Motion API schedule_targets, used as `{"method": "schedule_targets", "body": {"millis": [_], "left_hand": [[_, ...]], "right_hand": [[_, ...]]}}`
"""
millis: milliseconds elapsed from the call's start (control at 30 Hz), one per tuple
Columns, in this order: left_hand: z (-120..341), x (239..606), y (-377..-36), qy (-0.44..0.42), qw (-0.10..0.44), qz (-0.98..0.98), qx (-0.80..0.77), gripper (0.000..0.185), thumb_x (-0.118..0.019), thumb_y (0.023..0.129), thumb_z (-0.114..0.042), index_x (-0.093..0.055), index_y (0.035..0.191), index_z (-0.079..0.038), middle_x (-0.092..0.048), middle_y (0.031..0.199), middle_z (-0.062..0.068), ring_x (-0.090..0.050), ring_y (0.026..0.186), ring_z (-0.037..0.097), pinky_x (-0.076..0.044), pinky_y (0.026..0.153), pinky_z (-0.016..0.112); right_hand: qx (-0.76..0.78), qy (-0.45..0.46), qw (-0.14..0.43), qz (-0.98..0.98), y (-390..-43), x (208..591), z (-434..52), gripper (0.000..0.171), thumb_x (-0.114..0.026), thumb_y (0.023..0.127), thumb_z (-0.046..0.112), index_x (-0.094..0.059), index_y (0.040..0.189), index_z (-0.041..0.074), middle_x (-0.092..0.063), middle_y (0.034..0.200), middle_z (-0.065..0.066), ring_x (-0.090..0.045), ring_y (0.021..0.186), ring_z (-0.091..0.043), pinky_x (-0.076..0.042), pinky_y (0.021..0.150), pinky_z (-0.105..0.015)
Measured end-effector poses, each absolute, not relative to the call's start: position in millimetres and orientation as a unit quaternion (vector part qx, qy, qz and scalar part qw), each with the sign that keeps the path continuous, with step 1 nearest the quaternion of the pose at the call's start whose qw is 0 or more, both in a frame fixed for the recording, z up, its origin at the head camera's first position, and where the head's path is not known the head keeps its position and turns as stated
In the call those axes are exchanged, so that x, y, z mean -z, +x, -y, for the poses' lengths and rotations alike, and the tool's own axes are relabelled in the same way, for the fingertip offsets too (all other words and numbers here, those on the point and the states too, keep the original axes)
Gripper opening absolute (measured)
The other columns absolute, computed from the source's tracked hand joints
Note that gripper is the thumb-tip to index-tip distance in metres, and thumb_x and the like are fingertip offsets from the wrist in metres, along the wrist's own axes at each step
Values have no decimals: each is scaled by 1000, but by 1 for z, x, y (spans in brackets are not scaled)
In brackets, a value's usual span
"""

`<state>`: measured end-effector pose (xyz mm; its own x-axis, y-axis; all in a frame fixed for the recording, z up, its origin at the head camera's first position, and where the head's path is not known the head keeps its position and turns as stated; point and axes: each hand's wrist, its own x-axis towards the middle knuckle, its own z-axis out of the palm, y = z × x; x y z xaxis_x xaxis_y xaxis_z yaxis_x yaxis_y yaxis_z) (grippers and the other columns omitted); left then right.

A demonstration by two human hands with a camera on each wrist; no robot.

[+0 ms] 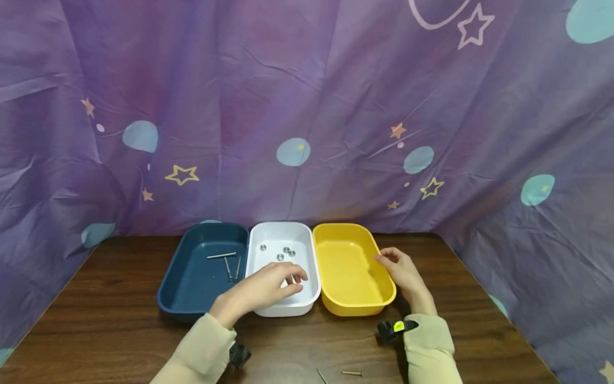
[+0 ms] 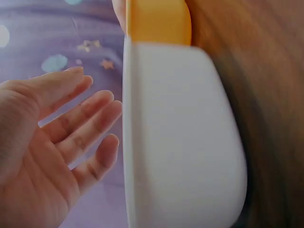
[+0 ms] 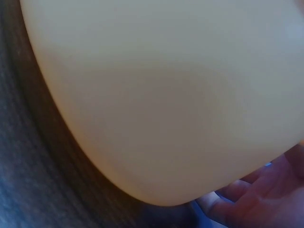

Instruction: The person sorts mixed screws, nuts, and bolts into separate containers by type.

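Observation:
My left hand [image 1: 271, 285] hovers over the near part of the white tray [image 1: 307, 298], palm turned inward, fingers loosely bent and holding nothing. In the left wrist view its fingers [image 2: 78, 123] show apart from each other beside the tray's rim. Several silver nuts [image 1: 280, 257] lie inside the white tray, toward its far half. My right hand [image 1: 405, 274] holds the right rim of the yellow tray [image 1: 357, 309], thumb over the edge. The right wrist view shows its fingers [image 3: 237, 192] at the tray's outer wall, partly hidden by it.
Left of the white tray stands a dark blue tray [image 1: 184, 266] with three silver screws [image 1: 221, 255] in it. Two more screws [image 1: 352, 373] lie on the brown wooden table [image 1: 297, 346] near its front. A purple patterned cloth [image 1: 307, 106] hangs behind the trays.

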<state>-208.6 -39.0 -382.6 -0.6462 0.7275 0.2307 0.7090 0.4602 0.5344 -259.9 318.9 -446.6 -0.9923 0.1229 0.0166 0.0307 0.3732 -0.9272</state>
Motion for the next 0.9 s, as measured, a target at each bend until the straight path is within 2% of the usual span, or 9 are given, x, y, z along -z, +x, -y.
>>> {"method": "schedule_targets", "body": {"millis": [167,400,600,800,900], "left_hand": [[31,381,-190,435,34,-838,-327,19,-61,97,-12,-65,114,-6,-66,104,2,-59,90,7,-50,83,30],[18,383,-170,449,70,-822,-342,18,-62,97,-13,-67,114,-13,-65,99,-11,-57,88,-2,-47,82,20],[9,399,-156,474,69,-821,-312,19,-61,97,-11,-67,114,-14,-66,104,-8,-57,92,-3,-45,84,16],[2,418,-147,486,96,-827,-265,5,-67,93,-17,-67,98,-19,-58,82,-18,-51,74,-6,-42,69,11],[-2,424,-145,483,117,-832,-248,7,-69,91,-18,-66,96,-20,-53,77,-20,-49,70,-6,-41,66,11]], "right_hand": [[-560,-45,40,826,-259,445,-318,33,-65,95,22,-54,112,-4,-55,92,-7,-55,77,-15,-48,66,-25],[-555,-55,35,829,-259,445,-320,34,-65,95,24,-55,113,-2,-55,94,-7,-56,78,-14,-49,66,-26],[-558,-62,33,827,-261,446,-319,32,-65,95,23,-55,113,-2,-55,92,-6,-56,76,-14,-49,66,-26],[-562,-53,27,825,-263,446,-318,33,-65,95,23,-54,114,-2,-55,93,-5,-56,77,-14,-48,65,-26],[-561,-55,28,825,-260,445,-319,34,-65,95,24,-55,113,-2,-55,93,-6,-56,77,-14,-49,65,-26]]}}
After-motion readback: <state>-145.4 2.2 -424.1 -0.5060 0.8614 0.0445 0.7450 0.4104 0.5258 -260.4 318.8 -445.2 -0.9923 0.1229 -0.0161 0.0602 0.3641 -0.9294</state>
